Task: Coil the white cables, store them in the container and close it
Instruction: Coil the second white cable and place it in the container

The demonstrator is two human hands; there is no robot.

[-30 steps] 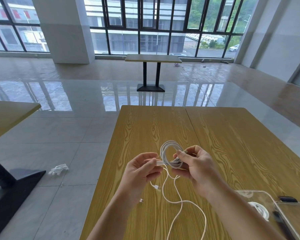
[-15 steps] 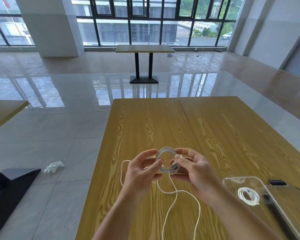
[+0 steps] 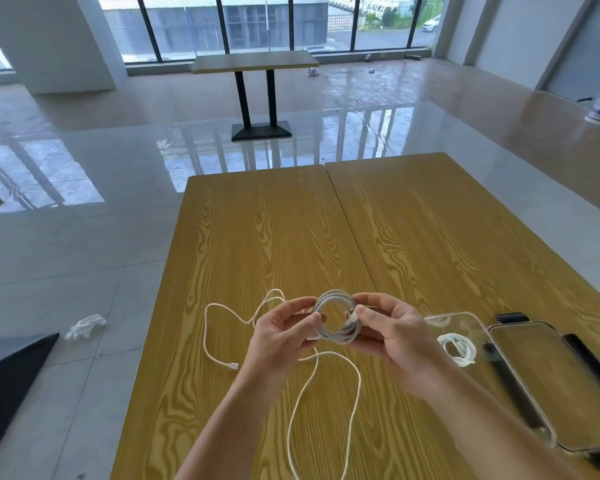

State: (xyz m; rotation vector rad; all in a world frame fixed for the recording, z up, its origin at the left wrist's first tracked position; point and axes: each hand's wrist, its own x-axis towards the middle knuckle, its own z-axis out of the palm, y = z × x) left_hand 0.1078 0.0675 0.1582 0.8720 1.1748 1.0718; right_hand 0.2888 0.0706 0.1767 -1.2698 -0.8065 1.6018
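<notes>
Above the wooden table (image 3: 291,237) I hold a white cable coil (image 3: 336,315) between both hands. My left hand (image 3: 281,337) pinches its left side, and my right hand (image 3: 392,334) pinches its right side, thumb on a white plug. A loose white cable (image 3: 222,327) trails left on the table and ends in a plug; more white cable loops down toward me. To the right lies a clear container (image 3: 471,337) with another coiled white cable (image 3: 459,348) inside. Its clear lid (image 3: 548,382) with dark clips lies beside it.
The table's left edge runs close to the loose cable. A crumpled white thing (image 3: 85,326) lies on the tiled floor at the left. A second table (image 3: 253,62) stands far back by the windows. A dark table base (image 3: 7,375) sits at the lower left.
The coil has turned flatter between my hands, and the loose cable has spread out to the left on the table. The camera has tipped further down.
</notes>
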